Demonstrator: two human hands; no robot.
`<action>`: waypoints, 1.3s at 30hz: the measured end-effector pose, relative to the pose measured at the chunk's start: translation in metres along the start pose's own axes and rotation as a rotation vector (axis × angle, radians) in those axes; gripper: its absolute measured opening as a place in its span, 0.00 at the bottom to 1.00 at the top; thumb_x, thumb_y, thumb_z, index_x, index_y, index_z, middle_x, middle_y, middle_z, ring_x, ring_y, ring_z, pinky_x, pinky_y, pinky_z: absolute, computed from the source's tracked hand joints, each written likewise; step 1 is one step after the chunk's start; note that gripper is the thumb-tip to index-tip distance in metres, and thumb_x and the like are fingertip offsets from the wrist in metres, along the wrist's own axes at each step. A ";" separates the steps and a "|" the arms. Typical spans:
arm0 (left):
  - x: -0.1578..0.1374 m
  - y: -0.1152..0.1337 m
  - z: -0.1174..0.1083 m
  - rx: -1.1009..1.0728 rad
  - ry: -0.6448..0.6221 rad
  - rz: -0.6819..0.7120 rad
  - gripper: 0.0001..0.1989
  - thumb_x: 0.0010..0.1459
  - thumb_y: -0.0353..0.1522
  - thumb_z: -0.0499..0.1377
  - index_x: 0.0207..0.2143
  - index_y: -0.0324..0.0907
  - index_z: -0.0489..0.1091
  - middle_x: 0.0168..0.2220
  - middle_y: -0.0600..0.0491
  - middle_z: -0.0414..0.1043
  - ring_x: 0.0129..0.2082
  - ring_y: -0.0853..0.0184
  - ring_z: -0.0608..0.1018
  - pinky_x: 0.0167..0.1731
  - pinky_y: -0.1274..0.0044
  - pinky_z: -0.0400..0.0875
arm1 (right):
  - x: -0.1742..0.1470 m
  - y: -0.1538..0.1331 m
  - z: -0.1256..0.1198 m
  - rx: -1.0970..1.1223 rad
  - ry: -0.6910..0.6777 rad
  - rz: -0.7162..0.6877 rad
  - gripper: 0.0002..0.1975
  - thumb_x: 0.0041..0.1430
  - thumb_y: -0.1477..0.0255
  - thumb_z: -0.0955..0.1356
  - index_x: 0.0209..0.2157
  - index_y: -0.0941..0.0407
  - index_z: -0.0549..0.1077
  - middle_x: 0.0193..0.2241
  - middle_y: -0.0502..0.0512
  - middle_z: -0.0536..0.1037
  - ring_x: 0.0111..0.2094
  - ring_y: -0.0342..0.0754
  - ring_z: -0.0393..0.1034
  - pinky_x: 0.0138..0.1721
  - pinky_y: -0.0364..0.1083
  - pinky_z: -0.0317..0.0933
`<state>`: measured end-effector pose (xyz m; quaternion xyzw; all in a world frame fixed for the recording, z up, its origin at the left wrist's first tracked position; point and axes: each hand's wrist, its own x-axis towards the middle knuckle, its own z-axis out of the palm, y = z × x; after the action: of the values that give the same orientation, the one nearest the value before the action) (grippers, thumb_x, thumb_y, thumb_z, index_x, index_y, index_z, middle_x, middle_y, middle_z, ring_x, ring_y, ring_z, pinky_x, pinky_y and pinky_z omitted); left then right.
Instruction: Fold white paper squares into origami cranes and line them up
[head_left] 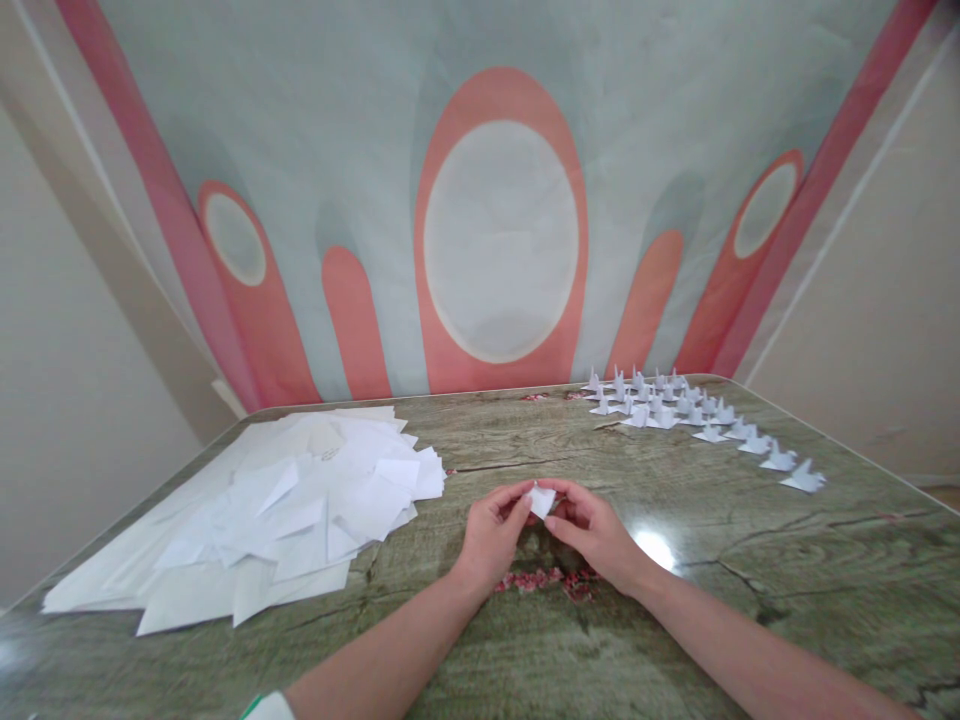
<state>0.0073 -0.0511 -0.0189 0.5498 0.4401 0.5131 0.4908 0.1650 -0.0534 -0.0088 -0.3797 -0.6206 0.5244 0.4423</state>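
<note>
Between my two hands, above the middle of the table, is a small folded piece of white paper [541,502]. My left hand [491,530] pinches its left side, thumb in front and fingers behind. On the other side my right hand [596,530] has its thumb and fingertips closed on the paper's right edge. The fingers behind the paper are partly hidden. Rows of folded white paper cranes [664,412] stand at the back right, and one crane [804,477] sits nearest at the end of the line.
A wide, loose pile of white paper sheets [300,500] covers the table's left side. The wood-patterned table [480,445] has flower prints and a bright light reflection right of my hands. Behind it stands a grey-green and coral patterned backdrop [502,240].
</note>
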 end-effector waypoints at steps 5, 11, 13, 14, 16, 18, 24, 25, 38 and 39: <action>0.000 0.000 0.000 0.006 -0.003 0.003 0.14 0.53 0.36 0.57 0.42 0.41 0.72 0.40 0.49 0.74 0.39 0.64 0.75 0.38 0.75 0.71 | 0.000 0.000 0.000 0.007 -0.012 0.002 0.19 0.51 0.71 0.67 0.46 0.56 0.65 0.30 0.51 0.73 0.28 0.43 0.65 0.29 0.42 0.58; 0.000 0.002 0.000 0.020 0.001 -0.008 0.14 0.53 0.36 0.57 0.42 0.41 0.73 0.40 0.49 0.74 0.39 0.64 0.75 0.38 0.75 0.71 | 0.000 -0.001 0.000 0.019 -0.012 0.009 0.19 0.51 0.71 0.67 0.46 0.56 0.65 0.30 0.50 0.72 0.28 0.43 0.64 0.29 0.42 0.57; -0.001 0.003 0.000 0.015 0.001 -0.013 0.14 0.53 0.36 0.58 0.42 0.41 0.73 0.39 0.49 0.74 0.39 0.64 0.75 0.38 0.75 0.71 | 0.000 -0.001 0.001 0.031 -0.013 0.010 0.19 0.51 0.71 0.67 0.46 0.56 0.64 0.30 0.50 0.72 0.28 0.43 0.64 0.29 0.42 0.57; -0.001 0.003 0.001 0.011 -0.001 -0.014 0.15 0.53 0.36 0.58 0.42 0.41 0.72 0.40 0.49 0.74 0.39 0.64 0.75 0.38 0.75 0.71 | 0.000 -0.001 0.001 0.037 -0.011 0.012 0.19 0.51 0.71 0.66 0.46 0.56 0.65 0.30 0.50 0.72 0.29 0.43 0.64 0.30 0.42 0.57; -0.001 0.002 0.001 0.008 -0.006 -0.012 0.15 0.52 0.36 0.58 0.42 0.41 0.72 0.40 0.49 0.73 0.39 0.64 0.74 0.38 0.75 0.71 | 0.000 -0.001 0.001 0.047 -0.002 0.017 0.19 0.50 0.71 0.67 0.45 0.56 0.65 0.29 0.50 0.71 0.29 0.43 0.64 0.30 0.42 0.58; 0.000 0.001 0.001 0.015 -0.007 0.001 0.15 0.52 0.35 0.58 0.43 0.41 0.72 0.39 0.49 0.72 0.39 0.64 0.74 0.37 0.75 0.72 | 0.000 -0.001 0.001 0.055 0.009 0.017 0.18 0.49 0.72 0.67 0.45 0.56 0.65 0.29 0.49 0.71 0.29 0.43 0.64 0.31 0.42 0.58; -0.001 0.000 0.001 0.129 -0.023 0.071 0.15 0.51 0.31 0.59 0.43 0.41 0.72 0.39 0.49 0.71 0.38 0.66 0.74 0.40 0.75 0.70 | 0.002 0.003 0.001 0.081 0.037 0.006 0.16 0.49 0.74 0.66 0.42 0.56 0.65 0.35 0.53 0.71 0.35 0.46 0.65 0.37 0.45 0.59; -0.001 0.000 0.001 0.131 -0.031 0.076 0.15 0.50 0.30 0.60 0.43 0.40 0.72 0.39 0.49 0.71 0.38 0.66 0.74 0.40 0.75 0.70 | 0.002 0.003 0.001 0.083 0.042 0.005 0.16 0.49 0.74 0.66 0.42 0.55 0.65 0.36 0.53 0.71 0.36 0.46 0.65 0.37 0.45 0.59; -0.001 -0.003 0.003 -0.050 -0.083 0.061 0.20 0.46 0.27 0.62 0.44 0.39 0.70 0.41 0.49 0.67 0.37 0.65 0.75 0.41 0.72 0.71 | 0.002 0.006 0.000 0.092 0.037 -0.006 0.16 0.50 0.74 0.66 0.43 0.55 0.64 0.35 0.52 0.71 0.36 0.46 0.65 0.37 0.45 0.60; -0.001 -0.004 0.003 -0.050 -0.081 0.059 0.20 0.46 0.27 0.62 0.44 0.40 0.70 0.42 0.49 0.67 0.37 0.65 0.75 0.41 0.72 0.71 | 0.002 0.007 0.000 0.100 0.031 -0.012 0.17 0.49 0.74 0.66 0.43 0.55 0.63 0.36 0.52 0.71 0.37 0.46 0.66 0.38 0.45 0.60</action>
<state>0.0101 -0.0518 -0.0228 0.5705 0.3907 0.5153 0.5064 0.1642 -0.0506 -0.0151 -0.3614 -0.5890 0.5462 0.4735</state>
